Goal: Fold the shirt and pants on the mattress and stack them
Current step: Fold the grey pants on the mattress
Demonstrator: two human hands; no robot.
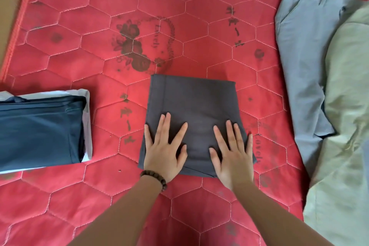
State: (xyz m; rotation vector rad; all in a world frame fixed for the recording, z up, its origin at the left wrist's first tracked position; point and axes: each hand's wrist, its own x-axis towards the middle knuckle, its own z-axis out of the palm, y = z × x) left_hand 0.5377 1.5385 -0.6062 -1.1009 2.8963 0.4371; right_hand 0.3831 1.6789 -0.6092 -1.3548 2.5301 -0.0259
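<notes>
Folded dark garment (191,110): shirt or pants unclear; stack (40,132) cut off left.

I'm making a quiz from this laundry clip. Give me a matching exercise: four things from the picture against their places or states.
1. dark grey folded garment
2. navy folded stack
3. blue-grey garment
4. beaded bracelet

a. on the left wrist
b. unfolded, at the right
c. pressed flat under both hands
d. at the picture's left edge

Pairs: 1-c, 2-d, 3-b, 4-a
</notes>
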